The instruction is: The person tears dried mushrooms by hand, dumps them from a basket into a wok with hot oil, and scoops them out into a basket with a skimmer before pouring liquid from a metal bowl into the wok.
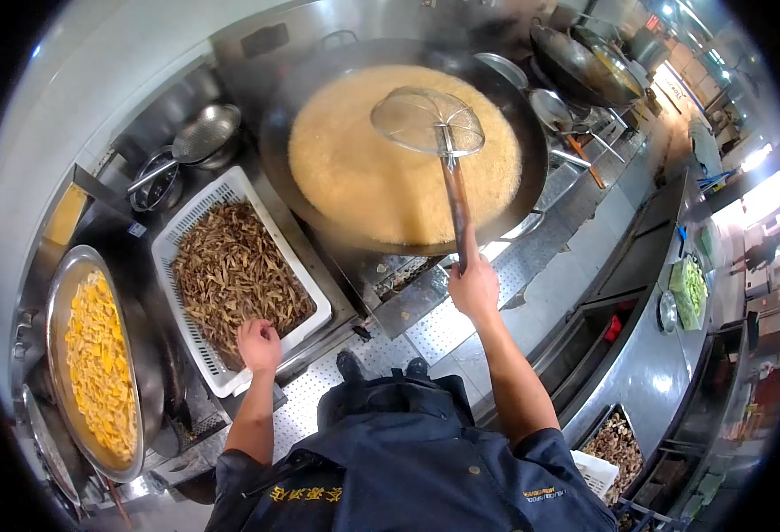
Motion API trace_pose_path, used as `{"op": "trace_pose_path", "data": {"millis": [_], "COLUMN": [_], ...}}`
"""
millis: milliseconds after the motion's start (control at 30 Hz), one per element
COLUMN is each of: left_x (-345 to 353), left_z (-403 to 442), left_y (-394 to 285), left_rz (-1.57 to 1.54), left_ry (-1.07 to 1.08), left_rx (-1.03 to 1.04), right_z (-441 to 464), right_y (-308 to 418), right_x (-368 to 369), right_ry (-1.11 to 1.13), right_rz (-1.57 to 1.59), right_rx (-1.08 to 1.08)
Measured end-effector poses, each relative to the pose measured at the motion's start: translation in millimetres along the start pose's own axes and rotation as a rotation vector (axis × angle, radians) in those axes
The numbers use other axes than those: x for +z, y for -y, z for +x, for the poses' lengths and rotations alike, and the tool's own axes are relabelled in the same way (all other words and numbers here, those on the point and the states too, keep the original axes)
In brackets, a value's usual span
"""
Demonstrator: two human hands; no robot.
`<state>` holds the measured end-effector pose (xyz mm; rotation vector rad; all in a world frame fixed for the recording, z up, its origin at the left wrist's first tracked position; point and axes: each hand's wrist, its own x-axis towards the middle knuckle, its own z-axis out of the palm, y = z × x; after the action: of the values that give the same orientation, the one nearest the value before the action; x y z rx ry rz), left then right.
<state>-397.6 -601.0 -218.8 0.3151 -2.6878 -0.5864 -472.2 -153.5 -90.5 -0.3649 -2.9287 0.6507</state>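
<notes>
My right hand [474, 285] is wrapped round the wooden handle of a wire skimmer [427, 119]. The skimmer's mesh head hangs over a large wok [270, 142], above foamy, pale yellow bubbling liquid [346, 168]. My left hand [259, 344] is at the near end of a white plastic basket [310, 297], with its fingers curled in over the contents. Dark brown dried-looking strips [235, 275] fill the basket. Whether any strips are between the left fingers is hidden.
A metal basin [57, 310] of yellow and pale pieces stands at the left. Behind the basket is a perforated ladle [208, 133]. More woks [576, 66] sit at the back right. A steel counter [660, 381] runs along the right, holding a green-filled tray [690, 293].
</notes>
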Motion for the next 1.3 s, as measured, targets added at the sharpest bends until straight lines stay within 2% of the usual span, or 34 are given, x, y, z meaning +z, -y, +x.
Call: {"op": "trace_pose_path", "data": {"millis": [200,267,367,500,567,1300], "left_x": [-5.2,-6.0,-4.9,-4.0,-3.0,-2.6], "left_z": [1.5,0.8,1.3,0.5,0.3,0.7], "left_y": [-7.2,-9.8,-9.9,-5.6,-2.7,-6.2], "left_rz": [0.010,-0.019,0.036,0.042,0.042,0.006], "left_ry": [0.041,0.055,0.050,0.061,0.069,0.018], "left_rx": [-0.041,-0.161,-0.187,-0.112,-0.070,-0.058], "right_z": [0.6,0.1,-0.6,-0.4,-0.9,-0.7], "right_y": [-1.3,0.9,7.6,6.7,1.1,-3.4], "right_x": [-0.8,-3.5,-10.9,-8.8,-2.8,0.3], "right_ry": [-0.012,-0.010,0.044,0.050,-0.025,-0.052], "right_rz": [0.024,0.022,0.057,0.048,-0.005,-0.011], "right_rx": [-0.020,-0.021,0.041,0.055,-0.023,-0.065]}}
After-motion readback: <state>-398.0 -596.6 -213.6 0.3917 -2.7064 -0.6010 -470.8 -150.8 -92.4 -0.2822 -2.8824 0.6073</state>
